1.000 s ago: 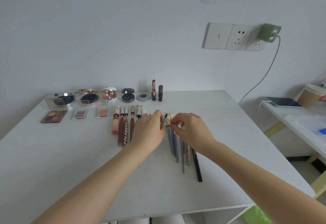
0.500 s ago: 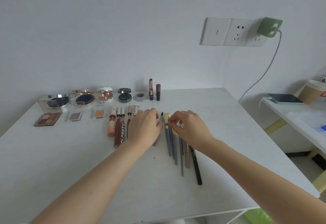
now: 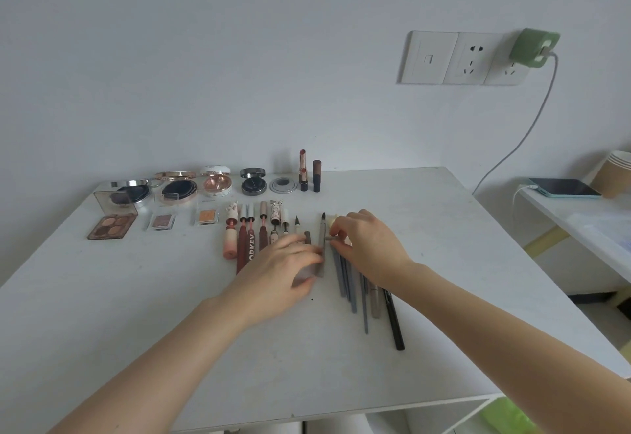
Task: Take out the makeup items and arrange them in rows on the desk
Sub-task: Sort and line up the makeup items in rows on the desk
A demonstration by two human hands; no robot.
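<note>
The right hand pinches a small grey cap or stub at its fingertips, just beside a dark-tipped brush that the left hand presses flat to the desk with loosely straightened fingers. Within the last second the left hand has slid right and the brush now lies apart from the pencils and brushes under the right wrist. The near row looks almost complete; beyond it, compacts and lipsticks line the far edge.
</note>
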